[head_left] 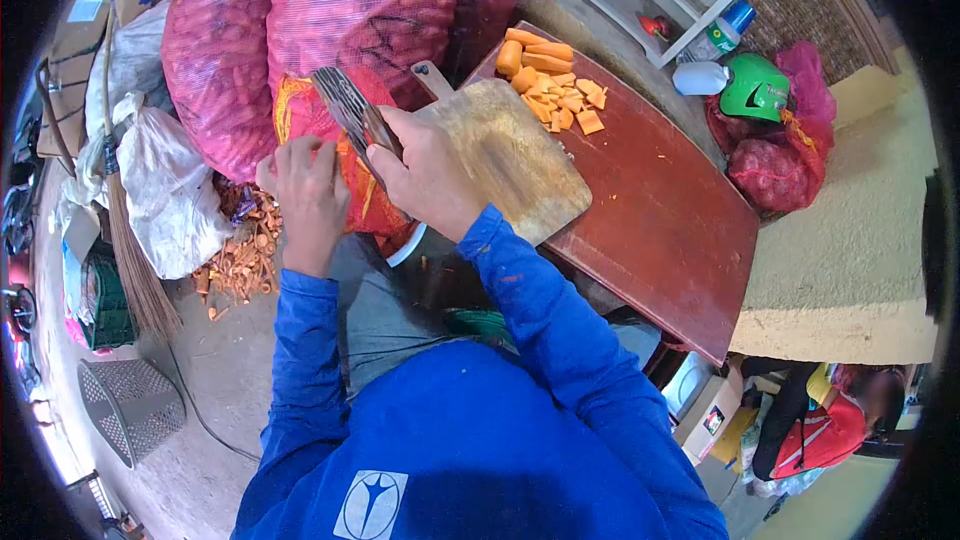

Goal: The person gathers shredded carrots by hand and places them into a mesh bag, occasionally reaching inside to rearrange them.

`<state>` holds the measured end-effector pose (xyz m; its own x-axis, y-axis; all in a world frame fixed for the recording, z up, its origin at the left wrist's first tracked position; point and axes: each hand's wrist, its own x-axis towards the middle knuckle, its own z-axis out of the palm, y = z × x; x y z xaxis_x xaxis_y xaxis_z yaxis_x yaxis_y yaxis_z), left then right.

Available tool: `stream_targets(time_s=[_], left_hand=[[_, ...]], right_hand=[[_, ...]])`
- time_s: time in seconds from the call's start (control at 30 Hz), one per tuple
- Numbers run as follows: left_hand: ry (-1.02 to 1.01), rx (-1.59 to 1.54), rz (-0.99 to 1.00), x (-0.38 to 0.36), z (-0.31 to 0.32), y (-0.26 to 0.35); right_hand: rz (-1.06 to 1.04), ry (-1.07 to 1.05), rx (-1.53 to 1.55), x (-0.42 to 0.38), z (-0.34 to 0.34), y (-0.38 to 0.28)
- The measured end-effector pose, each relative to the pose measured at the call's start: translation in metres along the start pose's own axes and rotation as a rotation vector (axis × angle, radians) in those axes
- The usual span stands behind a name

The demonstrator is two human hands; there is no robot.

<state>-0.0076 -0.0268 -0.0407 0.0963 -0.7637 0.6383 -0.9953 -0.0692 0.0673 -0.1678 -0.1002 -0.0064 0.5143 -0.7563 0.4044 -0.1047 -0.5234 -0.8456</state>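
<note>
My right hand (432, 172) is wrapped round a broad-bladed knife (345, 105), its dark streaked blade pointing up and to the left. Beside it, my left hand (310, 198) has its fingers curled in front of a red and yellow mesh bag (375, 205); what they hold, if anything, is hidden. A worn wooden chopping board (515, 155) lies to the right of my right hand, on the corner of a red-brown table (655, 210). Cut carrot pieces (550, 80) are heaped beyond the board. Under the mesh bag shows the white rim of a container (407, 244).
Large pink net sacks of carrots (365, 10) stand ahead. Carrot peelings (245, 245) cover the floor at left, near a broom (125, 230) and a grey basket (130, 408). A red net bag of onions (775, 170) stands past the table. A person in red (825, 430) sits at right.
</note>
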Motion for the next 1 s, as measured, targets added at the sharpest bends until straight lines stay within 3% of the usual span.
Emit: stream_targets(time_s=[0.07, 0.2, 0.4, 0.5, 0.7, 0.77, 0.83, 0.87, 1.0], left_hand=[[0.119, -0.149, -0.030, 0.003, -0.002, 0.004], [0.098, -0.227, 0.049, 0.001, -0.004, 0.010], [0.093, -0.086, 0.021, -0.001, 0.004, 0.000], [-0.033, 0.131, 0.025, -0.001, 0.006, -0.007], [-0.033, -0.041, 0.034, 0.000, 0.007, 0.004], [-0.103, -0.058, 0.063, 0.000, 0.006, 0.008], [-0.147, -0.039, 0.054, -0.001, 0.014, 0.005], [-0.187, -0.037, 0.055, -0.003, 0.019, 0.002], [-0.129, -0.037, 0.095, -0.003, 0.028, -0.004]], right_hand=[[-0.004, 0.009, -0.011, 0.000, 0.002, 0.003], [-0.005, 0.012, -0.006, 0.002, 0.008, 0.007], [0.049, -0.108, -0.055, -0.008, -0.003, -0.002], [0.030, -0.038, 0.009, -0.011, -0.005, -0.004], [-0.004, 0.058, 0.128, -0.035, -0.027, 0.003], [0.040, 0.184, 0.114, -0.056, -0.043, 0.012], [0.366, 0.140, 0.292, -0.081, -0.074, 0.013], [0.427, 0.189, 0.358, -0.094, -0.088, 0.011], [0.545, 0.478, 0.450, -0.151, -0.140, 0.031]])
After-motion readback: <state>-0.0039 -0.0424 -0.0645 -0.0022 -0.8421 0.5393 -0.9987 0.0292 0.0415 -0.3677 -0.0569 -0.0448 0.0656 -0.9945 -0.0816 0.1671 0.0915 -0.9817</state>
